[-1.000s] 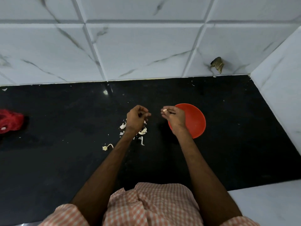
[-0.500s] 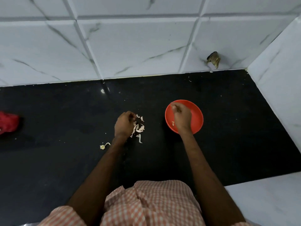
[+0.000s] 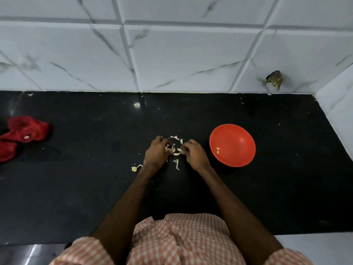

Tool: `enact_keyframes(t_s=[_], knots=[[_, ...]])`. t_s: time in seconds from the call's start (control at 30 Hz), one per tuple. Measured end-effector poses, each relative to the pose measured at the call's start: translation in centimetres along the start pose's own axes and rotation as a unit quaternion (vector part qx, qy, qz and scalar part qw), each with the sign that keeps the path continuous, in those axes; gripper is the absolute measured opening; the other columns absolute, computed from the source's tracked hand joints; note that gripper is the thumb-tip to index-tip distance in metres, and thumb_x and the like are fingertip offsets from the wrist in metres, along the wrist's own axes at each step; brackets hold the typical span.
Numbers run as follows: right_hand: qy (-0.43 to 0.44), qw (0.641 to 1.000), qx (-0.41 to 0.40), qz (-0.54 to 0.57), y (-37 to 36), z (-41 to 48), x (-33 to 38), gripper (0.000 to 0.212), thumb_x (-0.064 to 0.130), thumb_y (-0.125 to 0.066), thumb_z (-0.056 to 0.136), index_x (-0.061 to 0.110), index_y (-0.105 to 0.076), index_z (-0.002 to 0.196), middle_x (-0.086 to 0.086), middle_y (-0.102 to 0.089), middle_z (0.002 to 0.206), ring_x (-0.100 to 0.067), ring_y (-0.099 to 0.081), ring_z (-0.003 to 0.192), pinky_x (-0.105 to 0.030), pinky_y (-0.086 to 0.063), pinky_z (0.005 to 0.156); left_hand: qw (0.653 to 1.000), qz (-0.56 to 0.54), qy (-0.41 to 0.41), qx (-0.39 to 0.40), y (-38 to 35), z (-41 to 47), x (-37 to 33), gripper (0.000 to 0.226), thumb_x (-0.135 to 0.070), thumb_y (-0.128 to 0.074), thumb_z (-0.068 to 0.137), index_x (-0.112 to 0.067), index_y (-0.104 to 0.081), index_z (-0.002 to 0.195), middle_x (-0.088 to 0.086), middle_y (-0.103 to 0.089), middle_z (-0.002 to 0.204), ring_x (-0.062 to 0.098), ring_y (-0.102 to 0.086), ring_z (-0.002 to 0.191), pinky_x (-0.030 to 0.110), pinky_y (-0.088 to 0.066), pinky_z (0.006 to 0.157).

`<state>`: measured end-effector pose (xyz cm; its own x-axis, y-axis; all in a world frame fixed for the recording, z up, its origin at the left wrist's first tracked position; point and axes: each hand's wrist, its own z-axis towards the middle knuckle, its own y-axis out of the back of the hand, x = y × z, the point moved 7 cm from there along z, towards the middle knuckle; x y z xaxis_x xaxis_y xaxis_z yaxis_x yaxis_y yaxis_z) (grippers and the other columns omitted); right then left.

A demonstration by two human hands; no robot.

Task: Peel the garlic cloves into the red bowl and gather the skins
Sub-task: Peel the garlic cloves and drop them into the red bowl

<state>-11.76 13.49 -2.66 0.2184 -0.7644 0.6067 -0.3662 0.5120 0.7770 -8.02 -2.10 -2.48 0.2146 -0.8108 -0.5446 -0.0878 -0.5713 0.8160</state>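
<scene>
The red bowl [image 3: 240, 159] sits on the black counter [image 3: 76, 178] with a small peeled garlic clove [image 3: 218, 149] inside, left of its middle. Left of the bowl lies a small heap of pale garlic skins [image 3: 174, 150]. My left hand [image 3: 156, 154] and my right hand [image 3: 194, 154] come down on the heap from either side, fingers curled around the skins between them. A long strip of skin [image 3: 177, 164] lies just in front of the heap. A garlic stem bit [image 3: 136, 167] sits by my left wrist.
A red mesh bag [image 3: 21, 134] lies at the counter's far left. White marbled tiles [image 3: 172, 54] back the counter, with a brown scrap [image 3: 275, 80] stuck low on the wall at the right. A white wall [image 3: 340, 111] closes the right side.
My right hand has left the bowl, where a clove now lies, and moved left to the skins. My left hand has stayed on the heap. Both hands now meet over the skins.
</scene>
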Motion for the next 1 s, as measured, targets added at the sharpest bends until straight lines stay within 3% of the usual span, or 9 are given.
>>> enact_keyframes(t_s=[0.23, 0.4, 0.53, 0.6, 0.7, 0.87, 1.0], knots=[[0.016, 0.998, -0.058, 0.029, 1.4, -0.2, 0.2, 0.014, 0.020, -0.063, 0.097, 0.010, -0.072, 0.103, -0.001, -0.065, 0.101, -0.017, -0.061, 0.096, -0.032, -0.045, 0.077, 0.997, -0.015, -0.073, 0.002, 0.4, 0.4, -3.0, 0.014, -0.022, -0.058, 0.096, -0.024, -0.066, 0.108, -0.007, -0.063, 0.111, 0.017, -0.059, 0.104, 0.037, -0.051, 0.083], [-0.004, 0.991, -0.086, 0.099, 1.8, -0.2, -0.1, 0.008, 0.018, -0.068, 0.093, 0.013, -0.073, 0.095, 0.002, -0.071, 0.091, -0.015, -0.066, 0.084, -0.039, -0.053, 0.076, 0.994, -0.103, -0.036, -0.010, 0.3, 0.7, -2.6, 0.007, -0.025, -0.060, 0.095, -0.027, -0.066, 0.093, -0.012, -0.070, 0.092, 0.009, -0.063, 0.082, 0.032, -0.051, 0.076], [-0.040, 0.977, -0.100, 0.182, 1.9, 0.0, -0.4, 0.007, 0.016, -0.071, 0.091, 0.010, -0.073, 0.089, 0.004, -0.072, 0.081, -0.011, -0.067, 0.078, -0.032, -0.054, 0.076, 0.977, -0.213, 0.023, -0.006, -0.1, 0.5, -2.2, 0.006, -0.019, -0.061, 0.096, -0.019, -0.066, 0.095, -0.013, -0.067, 0.082, -0.008, -0.061, 0.068, 0.016, -0.045, 0.067], [-0.035, 0.976, -0.100, 0.191, 1.9, 0.0, -0.1, 0.006, 0.015, -0.070, 0.091, 0.009, -0.073, 0.089, 0.003, -0.072, 0.081, -0.010, -0.067, 0.077, -0.029, -0.052, 0.075, 0.961, -0.273, 0.050, 0.007, -0.5, 0.6, -2.1, 0.007, -0.016, -0.060, 0.097, -0.013, -0.066, 0.096, -0.009, -0.066, 0.081, -0.003, -0.060, 0.067, 0.014, -0.044, 0.064], [-0.027, 0.977, -0.092, 0.193, 1.5, -0.1, 0.2, 0.005, 0.015, -0.068, 0.092, 0.011, -0.072, 0.091, 0.004, -0.071, 0.083, -0.009, -0.067, 0.079, -0.027, -0.052, 0.075, 0.948, -0.313, 0.055, 0.012, -0.8, 0.7, -2.1, 0.009, -0.014, -0.061, 0.097, -0.008, -0.068, 0.097, 0.000, -0.069, 0.085, 0.012, -0.065, 0.079, 0.025, -0.049, 0.073], [-0.046, 0.969, -0.045, 0.237, 1.1, 0.0, 0.6, 0.016, 0.021, -0.058, 0.099, 0.014, -0.067, 0.088, 0.005, -0.066, 0.075, -0.007, -0.061, 0.069, -0.027, -0.050, 0.069, 0.910, -0.408, 0.077, -0.003, -0.4, 0.6, -1.7, 0.012, -0.012, -0.067, 0.094, -0.001, -0.070, 0.093, 0.015, -0.073, 0.085, 0.021, -0.068, 0.081, 0.038, -0.056, 0.080], [-0.072, 0.957, -0.004, 0.283, 0.8, 0.0, 1.0, 0.031, 0.017, -0.051, 0.102, 0.019, -0.060, 0.073, 0.000, -0.063, 0.065, -0.004, -0.054, 0.054, -0.023, -0.043, 0.056, 0.903, -0.426, 0.057, 0.018, -0.4, 0.5, -2.2, 0.011, -0.008, -0.066, 0.094, 0.002, -0.069, 0.091, 0.010, -0.071, 0.073, 0.017, -0.068, 0.073, 0.031, -0.056, 0.075]])
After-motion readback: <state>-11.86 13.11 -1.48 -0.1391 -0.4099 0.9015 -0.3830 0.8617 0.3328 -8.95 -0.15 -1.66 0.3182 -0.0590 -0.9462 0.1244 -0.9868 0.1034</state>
